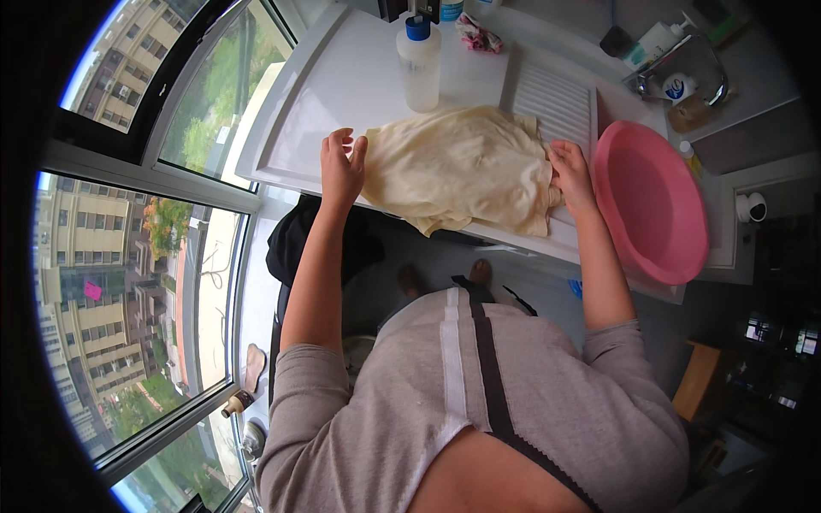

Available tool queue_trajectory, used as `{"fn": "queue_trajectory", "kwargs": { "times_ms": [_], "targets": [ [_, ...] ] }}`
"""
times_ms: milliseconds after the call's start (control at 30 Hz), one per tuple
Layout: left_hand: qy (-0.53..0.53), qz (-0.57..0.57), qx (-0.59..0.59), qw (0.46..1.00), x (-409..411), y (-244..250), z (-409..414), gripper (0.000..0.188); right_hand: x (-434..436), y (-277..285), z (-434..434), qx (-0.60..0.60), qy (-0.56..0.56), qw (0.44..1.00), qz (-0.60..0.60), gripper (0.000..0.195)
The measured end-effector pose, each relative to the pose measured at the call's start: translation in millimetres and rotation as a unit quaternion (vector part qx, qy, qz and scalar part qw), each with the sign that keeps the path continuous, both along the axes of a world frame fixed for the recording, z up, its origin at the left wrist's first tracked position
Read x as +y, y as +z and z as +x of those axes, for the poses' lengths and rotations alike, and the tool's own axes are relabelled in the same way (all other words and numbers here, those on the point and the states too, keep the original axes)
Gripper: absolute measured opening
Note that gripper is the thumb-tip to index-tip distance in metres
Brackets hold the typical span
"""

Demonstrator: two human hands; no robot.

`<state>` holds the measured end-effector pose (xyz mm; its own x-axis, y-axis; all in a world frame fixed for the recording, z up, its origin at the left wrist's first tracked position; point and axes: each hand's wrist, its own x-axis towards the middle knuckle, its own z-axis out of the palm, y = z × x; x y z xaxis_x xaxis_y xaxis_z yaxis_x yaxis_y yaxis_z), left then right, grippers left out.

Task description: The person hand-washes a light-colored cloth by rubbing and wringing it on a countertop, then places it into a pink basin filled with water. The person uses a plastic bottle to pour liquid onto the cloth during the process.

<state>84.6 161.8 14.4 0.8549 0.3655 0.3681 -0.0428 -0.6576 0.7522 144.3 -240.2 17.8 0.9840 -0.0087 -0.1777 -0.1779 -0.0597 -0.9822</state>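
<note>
A cream-coloured cloth garment (pixel 458 167) lies spread and wrinkled over the white counter, its lower edge drooping past the front rim. At its left end is my left hand (pixel 342 168), thumb against the fabric edge and fingers apart. My right hand (pixel 572 174) pinches the garment's right edge between thumb and fingers. Just behind the cloth stands a translucent plastic bottle (pixel 421 70) with a blue cap. A pink plastic basin (pixel 651 202) rests over the sink area, right beside my right forearm.
Behind the garment runs a ribbed washboard surface (pixel 551 93). A crumpled pink-and-white cloth (pixel 478 33) lies at the back of the white counter (pixel 340 77). A wire rack (pixel 715 70) holds bottles at the back right. Windows (pixel 141 288) line the left; black fabric (pixel 295 240) hangs below the counter.
</note>
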Motion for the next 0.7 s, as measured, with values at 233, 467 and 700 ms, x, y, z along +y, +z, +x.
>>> {"fn": "queue_trajectory", "kwargs": {
  "times_ms": [233, 467, 700],
  "targets": [
    [0.040, -0.046, 0.163, 0.985, -11, 6, -46, 0.046, -15, -37, -17, 0.006, 0.015, 0.993, -0.118, 0.028],
    [0.040, -0.305, 0.011, 0.952, -21, -1, -46, 0.024, -10, -44, 3, -0.103, 0.004, 0.981, -0.167, 0.020],
    [0.137, -0.585, -0.021, 0.799, -29, -1, -38, 0.018, 23, -35, -1, -0.129, -0.026, 0.978, -0.162, 0.012]
  ]
}}
